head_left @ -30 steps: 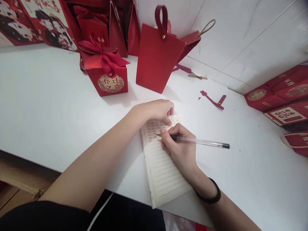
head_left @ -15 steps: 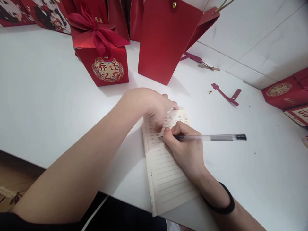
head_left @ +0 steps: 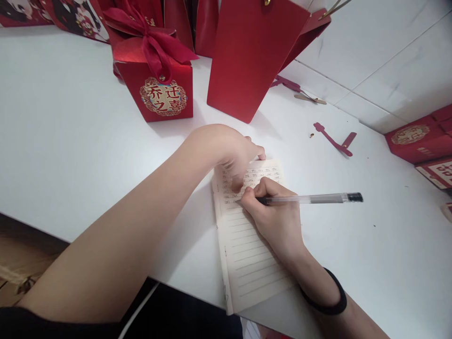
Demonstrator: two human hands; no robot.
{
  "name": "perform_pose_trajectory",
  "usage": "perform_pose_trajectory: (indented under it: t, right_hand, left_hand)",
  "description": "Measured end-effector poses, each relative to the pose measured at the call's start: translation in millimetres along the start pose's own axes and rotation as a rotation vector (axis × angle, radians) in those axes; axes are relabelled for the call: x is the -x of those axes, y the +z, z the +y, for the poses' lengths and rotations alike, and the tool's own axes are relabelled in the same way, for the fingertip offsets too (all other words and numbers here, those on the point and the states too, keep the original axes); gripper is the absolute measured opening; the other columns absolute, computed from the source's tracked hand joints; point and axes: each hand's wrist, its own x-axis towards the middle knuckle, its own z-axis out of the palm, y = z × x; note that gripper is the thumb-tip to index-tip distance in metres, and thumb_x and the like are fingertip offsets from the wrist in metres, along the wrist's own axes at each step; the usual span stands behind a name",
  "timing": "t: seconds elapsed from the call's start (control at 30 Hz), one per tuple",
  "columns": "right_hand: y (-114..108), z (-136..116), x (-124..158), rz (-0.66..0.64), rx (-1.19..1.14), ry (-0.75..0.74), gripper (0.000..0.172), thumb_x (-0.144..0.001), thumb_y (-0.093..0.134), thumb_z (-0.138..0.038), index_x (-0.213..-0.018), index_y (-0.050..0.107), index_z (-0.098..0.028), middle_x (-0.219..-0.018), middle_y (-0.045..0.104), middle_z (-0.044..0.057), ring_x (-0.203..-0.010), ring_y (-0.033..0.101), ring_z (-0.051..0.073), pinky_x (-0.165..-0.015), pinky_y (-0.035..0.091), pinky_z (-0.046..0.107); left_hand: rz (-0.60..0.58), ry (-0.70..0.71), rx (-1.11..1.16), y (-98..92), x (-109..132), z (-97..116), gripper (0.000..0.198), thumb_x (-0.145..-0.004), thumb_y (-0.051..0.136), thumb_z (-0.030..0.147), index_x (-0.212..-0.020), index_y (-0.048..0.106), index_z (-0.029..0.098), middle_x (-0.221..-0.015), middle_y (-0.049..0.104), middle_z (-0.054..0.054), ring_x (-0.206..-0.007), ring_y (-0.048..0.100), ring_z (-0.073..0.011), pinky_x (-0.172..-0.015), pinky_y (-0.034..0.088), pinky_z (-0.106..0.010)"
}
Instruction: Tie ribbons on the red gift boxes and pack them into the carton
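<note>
A small lined notebook (head_left: 247, 256) lies open on the white table (head_left: 70, 141), with handwriting on its top lines. My right hand (head_left: 275, 219) grips a clear pen with a black cap (head_left: 310, 199), its tip touching the page at the last written line. My left hand (head_left: 229, 153) rests on the top of the page, fingers curled down and pressing on it. A black band (head_left: 326, 294) circles my right wrist.
A red gift box with a ribbon bow (head_left: 155, 80) and a tall red paper bag (head_left: 252, 56) stand just beyond the notebook. Loose red strap pieces (head_left: 334, 139) lie to the right. More red boxes (head_left: 420, 139) are stacked at the right edge.
The view has dipped and moved closer to the table. My left fingers slid a little down onto the written lines. The pen has swung to a more level angle.
</note>
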Motion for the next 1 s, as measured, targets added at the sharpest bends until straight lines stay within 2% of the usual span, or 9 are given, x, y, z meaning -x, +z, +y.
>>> perform_pose_trajectory:
  t: [0.1, 0.3, 0.43, 0.63, 0.77, 0.87, 1.0]
  right_hand:
    - [0, 0, 0, 0.004, -0.002, 0.014, 0.036, -0.076, 0.053, -0.018, -0.053, 0.026, -0.02, -0.046, 0.031, -0.007, -0.045, 0.029, 0.008, -0.043, 0.024, 0.023]
    - [1, 0, 0, 0.026, 0.018, -0.008, 0.036, -0.075, 0.052, -0.017, -0.053, 0.024, -0.021, -0.046, 0.027, -0.006, -0.046, 0.026, 0.008, -0.043, 0.022, 0.023]
    - [0, 0, 0, 0.029, 0.031, -0.031, 0.035, -0.073, 0.051, -0.015, -0.053, 0.023, -0.021, -0.047, 0.025, -0.006, -0.046, 0.024, 0.008, -0.042, 0.022, 0.023]
    - [1, 0, 0, 0.038, 0.016, -0.002, 0.034, -0.075, 0.051, -0.017, -0.053, 0.025, -0.021, -0.048, 0.026, -0.006, -0.047, 0.025, 0.008, -0.043, 0.023, 0.023]
    - [1, 0, 1, 0.044, 0.027, -0.04, 0.034, -0.071, 0.049, -0.013, -0.053, 0.022, -0.02, -0.047, 0.025, -0.006, -0.046, 0.023, 0.008, -0.042, 0.021, 0.022]
    - [-3, 2, -1, 0.087, -0.132, 0.024, 0.034, -0.076, 0.053, -0.019, -0.054, 0.027, -0.021, -0.046, 0.031, -0.007, -0.042, 0.028, 0.007, -0.039, 0.025, 0.02]
    - [-11, 10, -13, 0.116, -0.5, 0.179, 0.036, -0.083, 0.056, -0.04, -0.062, 0.032, -0.022, -0.044, 0.038, -0.009, -0.033, 0.029, 0.006, -0.03, 0.021, 0.017]
  left_hand:
    - [-0.015, -0.007, -0.022, -0.4, 1, 1, 0.092, -0.049, 0.073, 0.031, -0.132, 0.037, 0.041, -0.131, 0.04, 0.0, -0.117, 0.037, -0.0365, -0.089, 0.041, -0.038]
    - [-0.013, -0.01, -0.031, 0.5, -2, -1, 0.093, -0.048, 0.074, 0.03, -0.132, 0.037, 0.04, -0.132, 0.039, 0.0, -0.115, 0.04, -0.0333, -0.087, 0.042, -0.033]
    - [-0.009, -0.007, -0.033, 0.2, -1, 0, 0.095, -0.046, 0.075, 0.029, -0.132, 0.037, 0.041, -0.129, 0.041, 0.001, -0.115, 0.04, -0.0327, -0.088, 0.041, -0.033]
    - [0.015, -0.008, -0.002, 1.0, -3, -1, 0.087, -0.05, 0.074, 0.029, -0.13, 0.041, 0.039, -0.123, 0.046, 0.002, -0.113, 0.043, -0.0308, -0.087, 0.041, -0.032]
    - [0.016, 0.014, -0.039, 1.2, -4, -3, 0.092, -0.047, 0.075, 0.033, -0.132, 0.039, 0.04, -0.125, 0.045, 0.0, -0.11, 0.044, -0.0322, -0.085, 0.042, -0.033]
    - [-0.008, 0.038, -0.091, 0.3, -3, -4, 0.098, -0.046, 0.076, 0.037, -0.134, 0.034, 0.04, -0.129, 0.043, -0.001, -0.106, 0.047, -0.0318, -0.082, 0.044, -0.035]
    - [-0.007, 0.045, -0.079, 0.5, -2, -5, 0.099, -0.046, 0.075, 0.039, -0.135, 0.032, 0.04, -0.129, 0.045, -0.002, -0.106, 0.049, -0.0301, -0.082, 0.044, -0.033]
